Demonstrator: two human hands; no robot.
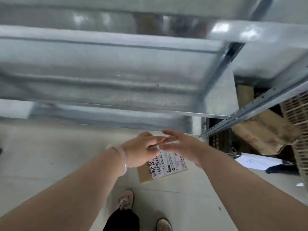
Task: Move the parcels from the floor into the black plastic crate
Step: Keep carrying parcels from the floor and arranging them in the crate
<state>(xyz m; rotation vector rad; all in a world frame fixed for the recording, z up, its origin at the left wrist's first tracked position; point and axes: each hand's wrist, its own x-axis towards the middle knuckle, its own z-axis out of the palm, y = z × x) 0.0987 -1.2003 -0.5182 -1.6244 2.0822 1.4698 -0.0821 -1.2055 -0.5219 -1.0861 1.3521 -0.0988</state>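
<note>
A flat brown parcel point(166, 169) with a white shipping label hangs above the floor in front of me. My left hand point(141, 151), with a pale bangle on its wrist, grips the parcel's upper left part with curled fingers. My right hand point(183, 147) is blurred, its fingers straight, at the parcel's upper right edge; whether it touches the parcel is unclear. The black plastic crate point(218, 140) stands to the right under the shelf, with brown cardboard parcels point(260, 134) inside it.
A grey metal shelf rack point(116, 72) fills the upper view, its upright post point(250, 112) crossing above the crate. A woven basket point(298, 114) stands at the far right. A white sheet point(256, 161) lies on the pale floor beside the crate. My feet point(126, 200) are below.
</note>
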